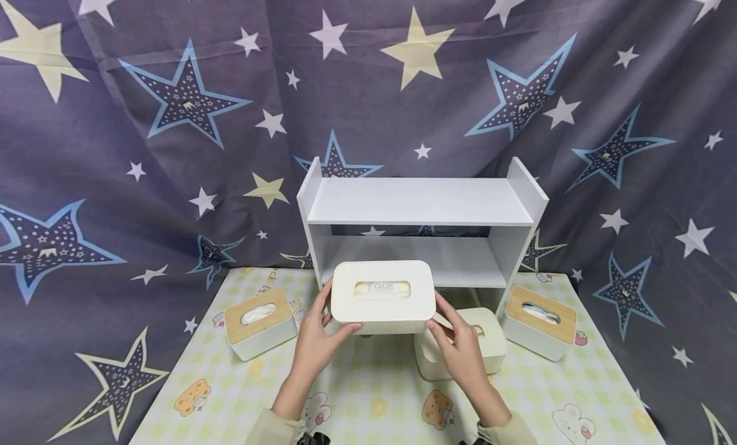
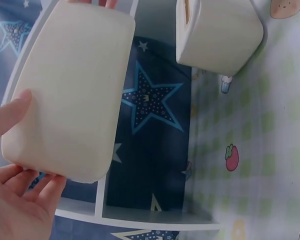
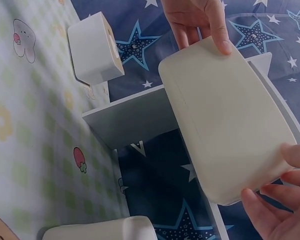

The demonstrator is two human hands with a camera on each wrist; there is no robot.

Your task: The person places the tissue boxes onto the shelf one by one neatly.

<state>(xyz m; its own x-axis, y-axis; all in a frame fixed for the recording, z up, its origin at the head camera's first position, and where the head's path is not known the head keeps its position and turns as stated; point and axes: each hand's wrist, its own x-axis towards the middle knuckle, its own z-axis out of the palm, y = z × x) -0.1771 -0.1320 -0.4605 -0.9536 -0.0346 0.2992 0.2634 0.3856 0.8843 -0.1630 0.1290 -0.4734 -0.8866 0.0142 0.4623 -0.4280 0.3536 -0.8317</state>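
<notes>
A person's left hand [image 1: 313,348] and right hand [image 1: 460,354] grip opposite ends of a cream tissue box [image 1: 382,311], thumbs toward the near side, holding it aloft before a white two-tier shelf unit [image 1: 420,201]. "Face" shows through the lid's slot. Below, on a checked tablecloth [image 1: 351,381], stand three more boxes — a rounded cream box [image 1: 488,348] partly behind the right hand, and a wood-lidded tissue box on either side, left [image 1: 265,341] and right [image 1: 532,337].
</notes>
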